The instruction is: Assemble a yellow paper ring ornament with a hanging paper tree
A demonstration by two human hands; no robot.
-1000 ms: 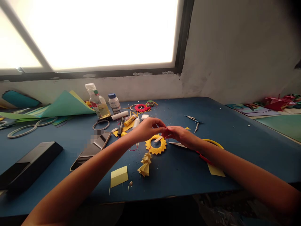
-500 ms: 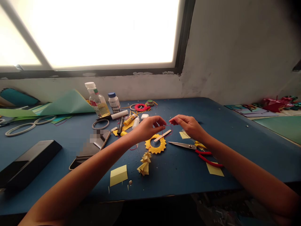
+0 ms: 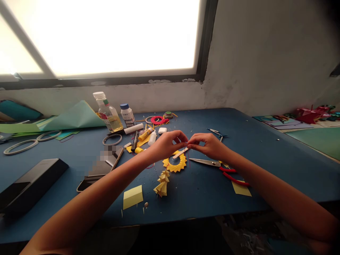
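Right hand (image 3: 209, 145) has closed back in to meet left hand (image 3: 167, 144) above the yellow paper ring (image 3: 175, 163); fingertips of both pinch together on a thin red thread (image 3: 188, 156).

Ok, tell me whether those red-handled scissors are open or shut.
Shut. The scissors lie flat on the blue table beside the right hand, blades together in one point, handles partly hidden by the wrist.

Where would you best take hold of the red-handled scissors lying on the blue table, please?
Probably by the red handle loops. The red-handled scissors lie flat with the steel blades pointing left toward the yellow pleated paper ring, the handles trailing toward the near right. Coming from the right, beneath the right hand, keeps fingers off the tips.
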